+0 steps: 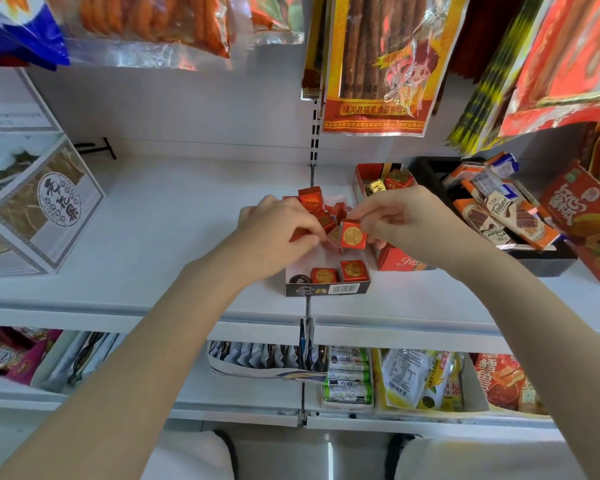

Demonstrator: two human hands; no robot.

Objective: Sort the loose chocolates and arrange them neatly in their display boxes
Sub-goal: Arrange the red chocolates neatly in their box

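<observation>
Pinching a red foil chocolate cube (pixel 353 234) in the right hand (pixel 400 220) above the dark display box (pixel 328 289), presumably for seating beside its front row, while the left hand (pixel 278 227) is closing on loose cubes (pixel 321 209) behind.

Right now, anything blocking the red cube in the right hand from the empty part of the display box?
Nothing visible does. The right hand holds the red cube above the display box; the white floor below looks bare, behind two seated cubes. The left hand works alongside.
</observation>
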